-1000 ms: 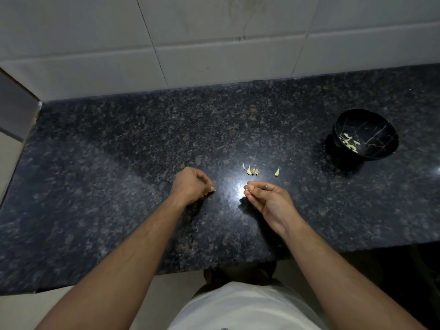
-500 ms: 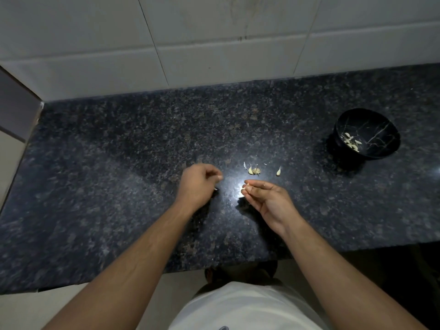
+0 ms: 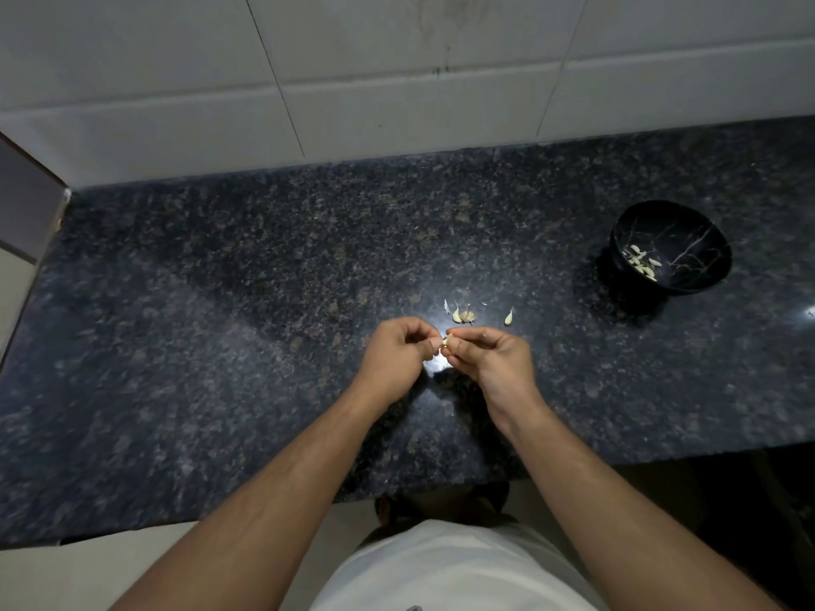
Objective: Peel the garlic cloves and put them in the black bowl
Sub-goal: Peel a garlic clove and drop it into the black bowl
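A small garlic clove (image 3: 446, 342) sits between my two hands over the dark granite counter (image 3: 220, 324). My right hand (image 3: 489, 357) pinches it with thumb and fingers, and the curled fingertips of my left hand (image 3: 399, 352) meet it from the left. Just beyond the hands lie a few loose cloves (image 3: 463, 316), with one more (image 3: 508, 318) to their right. The black bowl (image 3: 679, 222) with white veining stands at the far right and holds several peeled cloves (image 3: 643, 262).
A white tiled wall (image 3: 397, 81) runs along the back of the counter. The counter's front edge crosses below my forearms. A bright light reflection lies on the stone under my hands.
My left hand has moved right from the counter to meet my right hand. Both hands have risen slightly and now close on the clove together.
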